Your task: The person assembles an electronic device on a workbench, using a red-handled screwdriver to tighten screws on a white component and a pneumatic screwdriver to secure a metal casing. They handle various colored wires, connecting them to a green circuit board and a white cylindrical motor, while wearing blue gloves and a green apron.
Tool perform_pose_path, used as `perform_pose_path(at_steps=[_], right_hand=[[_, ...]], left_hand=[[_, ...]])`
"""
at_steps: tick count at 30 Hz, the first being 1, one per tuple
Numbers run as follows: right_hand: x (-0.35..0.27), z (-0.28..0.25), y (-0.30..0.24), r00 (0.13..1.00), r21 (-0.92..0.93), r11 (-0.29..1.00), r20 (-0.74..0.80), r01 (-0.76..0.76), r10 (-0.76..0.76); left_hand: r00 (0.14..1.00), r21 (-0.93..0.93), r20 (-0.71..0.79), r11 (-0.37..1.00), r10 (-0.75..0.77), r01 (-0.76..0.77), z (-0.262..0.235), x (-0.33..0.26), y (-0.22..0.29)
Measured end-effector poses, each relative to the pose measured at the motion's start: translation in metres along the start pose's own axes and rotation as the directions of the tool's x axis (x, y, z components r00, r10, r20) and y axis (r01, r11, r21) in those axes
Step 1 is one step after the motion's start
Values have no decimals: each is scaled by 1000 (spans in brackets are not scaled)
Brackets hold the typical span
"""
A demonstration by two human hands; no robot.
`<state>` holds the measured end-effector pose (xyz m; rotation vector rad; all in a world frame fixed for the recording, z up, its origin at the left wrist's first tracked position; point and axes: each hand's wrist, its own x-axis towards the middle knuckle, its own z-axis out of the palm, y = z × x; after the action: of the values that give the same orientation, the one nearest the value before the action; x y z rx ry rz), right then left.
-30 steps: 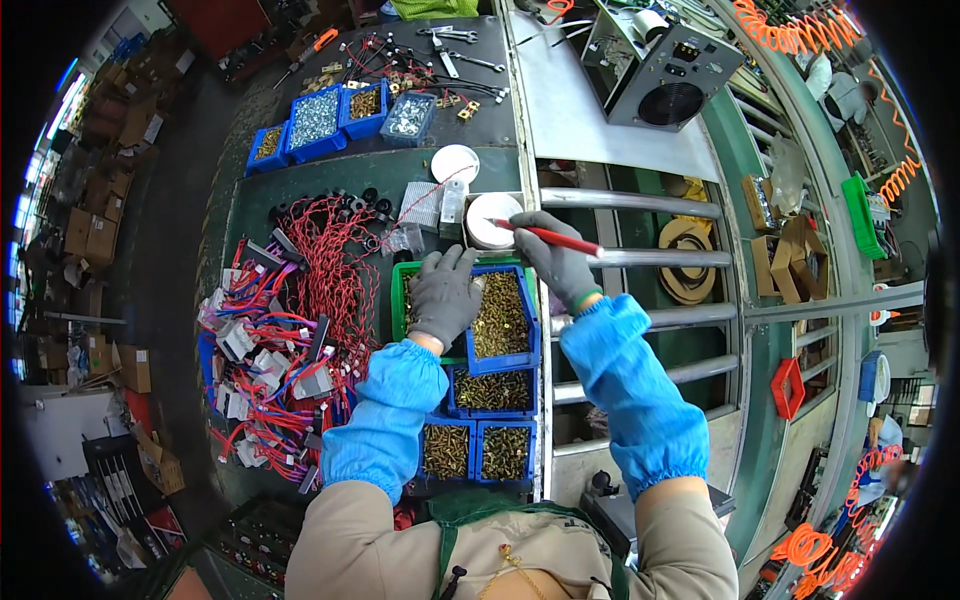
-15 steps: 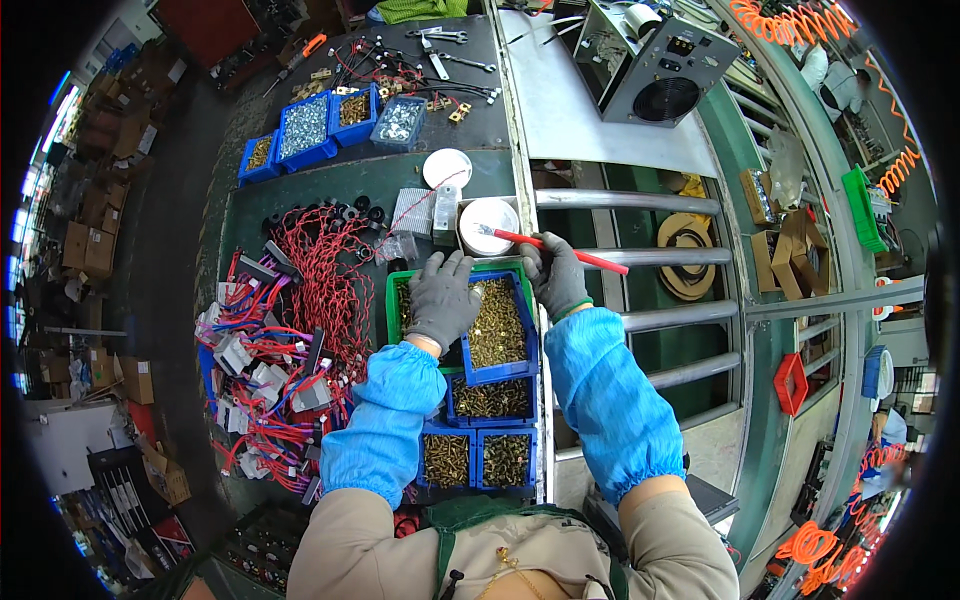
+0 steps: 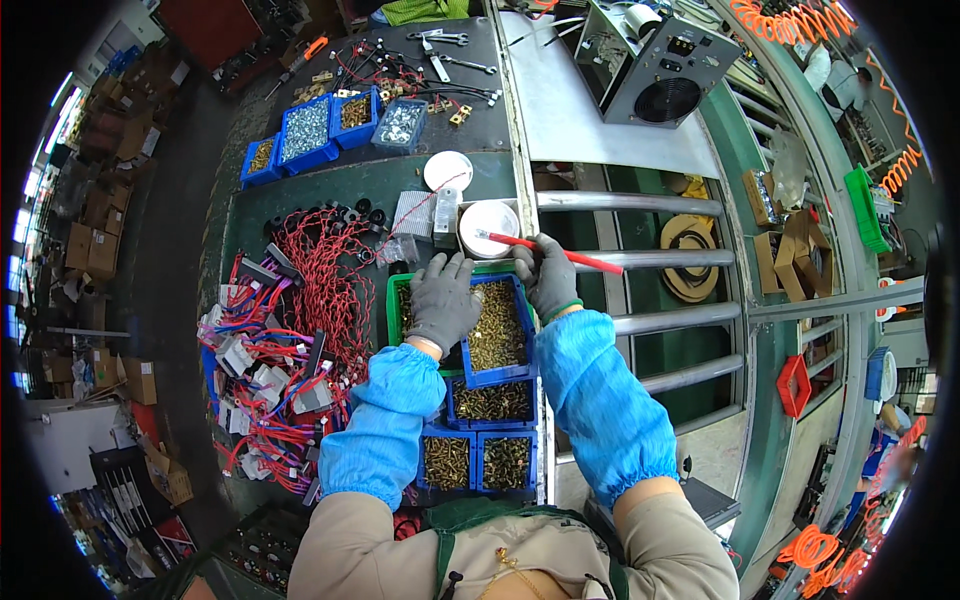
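Note:
My right hand (image 3: 550,277), in a grey glove, is closed on a red-handled brush (image 3: 590,261). Its pale tip lies over the round white tub (image 3: 488,246), at whose far side some white content shows. My left hand (image 3: 442,298), also gloved, rests palm down with fingers stretched over the green bin (image 3: 393,318). Whether anything lies under that palm is hidden. Inside the green bin's right part sits a blue bin (image 3: 526,372) full of small brass-coloured screws (image 3: 495,335). Several more blue bins of screws (image 3: 446,460) stand nearer my body.
Red twisted wires (image 3: 325,275) and wire harnesses with grey connectors (image 3: 270,385) are heaped at left. A white lid (image 3: 447,172) and finned metal block (image 3: 413,212) lie beyond. Metal rollers (image 3: 680,317) run along the right; a grey fan housing (image 3: 665,85) stands far right.
My right hand has shifted slightly left and nearer the left hand. The brush moved with it, still over the white tub. My left hand has hardly moved.

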<state>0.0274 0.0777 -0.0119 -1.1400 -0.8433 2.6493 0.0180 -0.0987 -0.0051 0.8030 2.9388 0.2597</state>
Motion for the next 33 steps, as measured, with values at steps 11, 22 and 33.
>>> perform_pose_path(at_steps=[11, 22, 33], right_hand=[[-51, -20, -46, 993, 152, 988, 114, -36, 19], [-381, -124, -262, 777, -309, 713, 265, 630, -571], [-795, -344, -135, 164, -524, 269, -239, 808, -957]], left_hand=[[971, -244, -236, 970, -42, -17, -22, -31, 18], [897, -483, -212, 756, 389, -442, -9, -136, 130], [671, -888, 200, 422, 714, -185, 8, -242, 297]])
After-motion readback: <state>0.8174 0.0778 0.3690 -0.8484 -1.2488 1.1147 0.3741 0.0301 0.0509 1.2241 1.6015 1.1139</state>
